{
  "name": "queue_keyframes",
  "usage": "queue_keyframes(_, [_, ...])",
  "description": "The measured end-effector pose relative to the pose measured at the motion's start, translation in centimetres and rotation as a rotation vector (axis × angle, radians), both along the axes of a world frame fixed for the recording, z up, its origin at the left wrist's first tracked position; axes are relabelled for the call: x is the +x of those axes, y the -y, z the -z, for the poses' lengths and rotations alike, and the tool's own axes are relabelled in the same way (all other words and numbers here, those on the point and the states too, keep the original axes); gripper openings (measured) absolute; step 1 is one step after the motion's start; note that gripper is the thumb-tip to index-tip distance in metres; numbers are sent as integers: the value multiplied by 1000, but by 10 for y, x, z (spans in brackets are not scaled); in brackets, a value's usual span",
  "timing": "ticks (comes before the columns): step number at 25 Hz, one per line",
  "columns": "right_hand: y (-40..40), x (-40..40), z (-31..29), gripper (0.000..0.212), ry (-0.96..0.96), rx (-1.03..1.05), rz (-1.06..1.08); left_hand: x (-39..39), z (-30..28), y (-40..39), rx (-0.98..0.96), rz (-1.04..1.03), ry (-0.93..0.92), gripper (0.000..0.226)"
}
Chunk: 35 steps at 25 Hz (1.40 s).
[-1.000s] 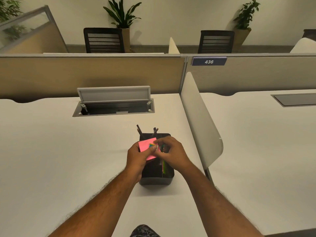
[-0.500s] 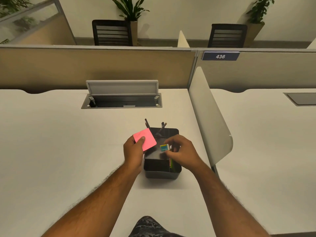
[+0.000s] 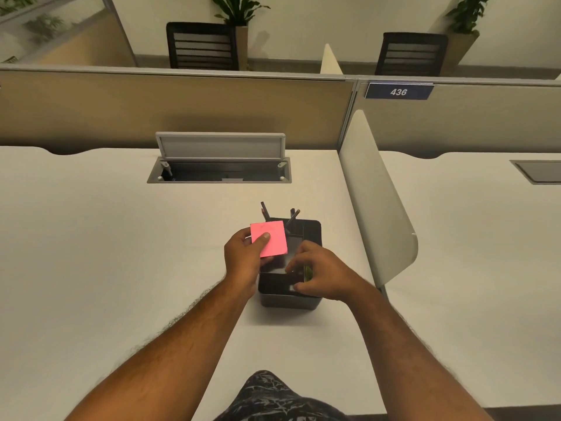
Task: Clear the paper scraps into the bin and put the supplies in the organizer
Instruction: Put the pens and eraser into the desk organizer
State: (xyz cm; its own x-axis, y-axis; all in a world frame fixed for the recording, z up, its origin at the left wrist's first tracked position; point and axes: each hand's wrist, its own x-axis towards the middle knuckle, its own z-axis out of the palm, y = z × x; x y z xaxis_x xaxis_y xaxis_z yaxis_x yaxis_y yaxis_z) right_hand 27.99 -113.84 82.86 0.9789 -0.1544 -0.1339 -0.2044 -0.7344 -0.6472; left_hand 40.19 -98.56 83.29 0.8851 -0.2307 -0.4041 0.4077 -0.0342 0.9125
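Observation:
A black desk organizer (image 3: 288,301) stands on the white desk (image 3: 121,253), with dark pens (image 3: 264,210) upright in its far compartment and something green (image 3: 308,272) along its right side. My left hand (image 3: 243,256) holds a pink sticky-note pad (image 3: 269,238) just above the organizer's left rim, thumb on top. My right hand (image 3: 321,273) is lowered over the organizer's front compartments, fingertips pointing down inside. Whatever the fingers hold is hidden by the hand.
An open cable hatch (image 3: 219,173) with a raised grey lid sits in the desk behind the organizer. A white curved divider (image 3: 376,208) stands close on the right. A tan partition (image 3: 182,107) closes the back. No bin shows.
My right hand, which pinched a small blue-green item above the organizer, has dropped into it and the item is out of sight. My left hand shifted the pink pad slightly left and up.

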Motion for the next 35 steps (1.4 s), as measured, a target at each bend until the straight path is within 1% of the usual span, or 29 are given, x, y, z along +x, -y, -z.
queue_keyframes(2, [0,1,0,22,47,51,69,-2,0,0,16,27,16,47])
queue_keyframes(4, [-1,2,-1,18,108,138,211,-6,0,2,30,62,29,46])
queue_keyframes(7, [0,5,-6,22,119,354,427,-11,0,8,36,122,27,39])
queue_keyframes(10, [4,5,-11,21,167,521,534,-15,-3,14,45,198,44,33])
queue_keyframes(12, [7,4,-14,23,220,570,562,-17,-3,18,60,279,92,32])
queue_keyframes(13, [8,4,-14,23,237,548,559,-19,-3,20,62,325,113,31])
queue_keyframes(15, [9,3,-14,15,268,477,538,-23,-3,21,66,396,139,28])
queue_keyframes(17, [11,0,-12,10,299,425,543,-26,-2,22,84,413,176,27])
queue_keyframes(21, [10,-9,-12,9,345,292,603,-23,-1,24,117,367,235,22])
queue_keyframes(25, [4,-23,-13,9,446,208,722,-20,-1,22,118,323,262,24])
queue_keyframes(29, [-10,-38,-12,14,510,61,838,-21,-2,21,88,256,287,29])
queue_keyframes(31, [-20,-42,-8,11,515,-5,850,-22,-2,19,80,246,307,35])
queue_keyframes(35, [-39,-41,-2,5,485,-231,804,-20,0,13,62,255,286,37])
